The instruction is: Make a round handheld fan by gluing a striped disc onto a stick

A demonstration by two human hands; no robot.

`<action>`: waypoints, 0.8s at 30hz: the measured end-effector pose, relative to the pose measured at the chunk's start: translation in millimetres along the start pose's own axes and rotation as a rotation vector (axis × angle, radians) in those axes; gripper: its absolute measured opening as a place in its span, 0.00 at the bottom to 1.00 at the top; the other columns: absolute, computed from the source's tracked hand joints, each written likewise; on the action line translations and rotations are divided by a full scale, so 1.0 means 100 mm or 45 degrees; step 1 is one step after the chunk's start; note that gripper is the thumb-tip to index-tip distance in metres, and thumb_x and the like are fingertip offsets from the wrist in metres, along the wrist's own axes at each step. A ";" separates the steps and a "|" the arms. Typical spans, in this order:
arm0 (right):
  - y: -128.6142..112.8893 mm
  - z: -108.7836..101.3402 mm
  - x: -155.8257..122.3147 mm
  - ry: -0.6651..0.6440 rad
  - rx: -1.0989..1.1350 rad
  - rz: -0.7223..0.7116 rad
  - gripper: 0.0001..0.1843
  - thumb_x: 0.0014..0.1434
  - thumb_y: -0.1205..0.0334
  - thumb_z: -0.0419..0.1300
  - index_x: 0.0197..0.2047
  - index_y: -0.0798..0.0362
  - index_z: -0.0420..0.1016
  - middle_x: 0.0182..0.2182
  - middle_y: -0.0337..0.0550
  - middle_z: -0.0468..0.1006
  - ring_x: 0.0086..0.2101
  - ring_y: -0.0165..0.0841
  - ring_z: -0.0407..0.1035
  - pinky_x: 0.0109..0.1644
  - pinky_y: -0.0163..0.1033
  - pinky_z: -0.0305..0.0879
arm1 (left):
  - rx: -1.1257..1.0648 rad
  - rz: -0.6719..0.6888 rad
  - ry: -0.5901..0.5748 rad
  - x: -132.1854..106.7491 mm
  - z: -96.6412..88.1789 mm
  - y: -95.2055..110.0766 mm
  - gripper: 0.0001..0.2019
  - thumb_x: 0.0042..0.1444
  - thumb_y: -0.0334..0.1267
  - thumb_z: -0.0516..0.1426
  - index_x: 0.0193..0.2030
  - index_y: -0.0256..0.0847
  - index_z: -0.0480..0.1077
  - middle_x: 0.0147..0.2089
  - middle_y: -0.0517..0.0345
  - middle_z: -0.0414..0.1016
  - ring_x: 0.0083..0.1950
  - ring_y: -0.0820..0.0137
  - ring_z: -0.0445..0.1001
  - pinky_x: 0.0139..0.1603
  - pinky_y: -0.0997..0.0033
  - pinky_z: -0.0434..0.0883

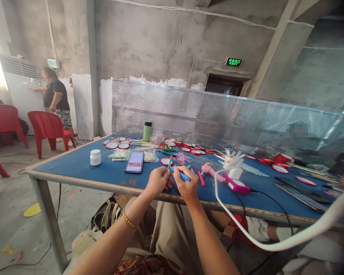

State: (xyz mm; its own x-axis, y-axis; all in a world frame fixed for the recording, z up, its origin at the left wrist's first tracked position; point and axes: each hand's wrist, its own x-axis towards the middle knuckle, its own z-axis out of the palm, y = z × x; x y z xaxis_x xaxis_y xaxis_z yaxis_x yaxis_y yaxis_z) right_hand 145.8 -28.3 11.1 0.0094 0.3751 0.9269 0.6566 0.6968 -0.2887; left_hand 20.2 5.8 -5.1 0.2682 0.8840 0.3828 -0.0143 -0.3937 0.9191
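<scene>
My left hand (158,180) is closed around a thin stick, whose upper end carries a small red, white and green piece (170,160). Beside it my right hand (187,184) grips a blue marker pen (183,175), its tip pointing at the stick. Whether the tip touches cannot be made out. Just behind the hands lies a round white disc with a red rim (166,162). To the right of my right hand are a red marker (201,178) and a pink glue gun (213,172). A phone with a lit screen (134,162) is left of my hands.
On the blue table (74,168) stand a white jar (95,157), a green bottle (147,131) and a white cup of pens (231,160). Red-rimmed discs (123,145) lie about. A white curved arm (263,246) crosses the right foreground. A person (55,95) stands far left.
</scene>
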 end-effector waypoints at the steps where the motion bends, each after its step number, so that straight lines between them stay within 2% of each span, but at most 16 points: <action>1: 0.00 0.00 0.00 -0.001 0.005 0.000 0.10 0.64 0.63 0.56 0.31 0.51 0.75 0.25 0.38 0.77 0.25 0.29 0.70 0.32 0.34 0.66 | -0.001 0.000 0.002 0.00 0.00 0.00 0.09 0.61 0.32 0.52 0.29 0.39 0.65 0.21 0.61 0.75 0.19 0.75 0.75 0.17 0.82 0.66; 18: 0.00 0.00 0.00 -0.005 -0.025 -0.027 0.11 0.64 0.64 0.56 0.30 0.51 0.74 0.24 0.38 0.77 0.25 0.29 0.70 0.32 0.33 0.66 | -0.008 -0.014 -0.003 0.00 0.00 0.02 0.09 0.61 0.33 0.52 0.29 0.38 0.66 0.21 0.61 0.75 0.19 0.75 0.75 0.17 0.82 0.66; 24: 0.01 0.00 -0.01 -0.025 -0.037 -0.045 0.11 0.64 0.64 0.56 0.30 0.51 0.74 0.24 0.38 0.77 0.26 0.30 0.71 0.33 0.34 0.66 | 0.025 -0.034 0.000 -0.01 0.00 0.04 0.09 0.61 0.31 0.51 0.30 0.38 0.67 0.17 0.63 0.72 0.18 0.75 0.73 0.18 0.82 0.65</action>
State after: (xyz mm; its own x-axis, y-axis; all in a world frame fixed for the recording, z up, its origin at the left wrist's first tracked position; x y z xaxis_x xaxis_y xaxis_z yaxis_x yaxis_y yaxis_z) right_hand 146.2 -28.0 9.7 -0.0287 0.3630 0.9314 0.6780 0.6917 -0.2487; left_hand 19.9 3.5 -1.6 0.2680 0.8943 0.3585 0.0120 -0.3751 0.9269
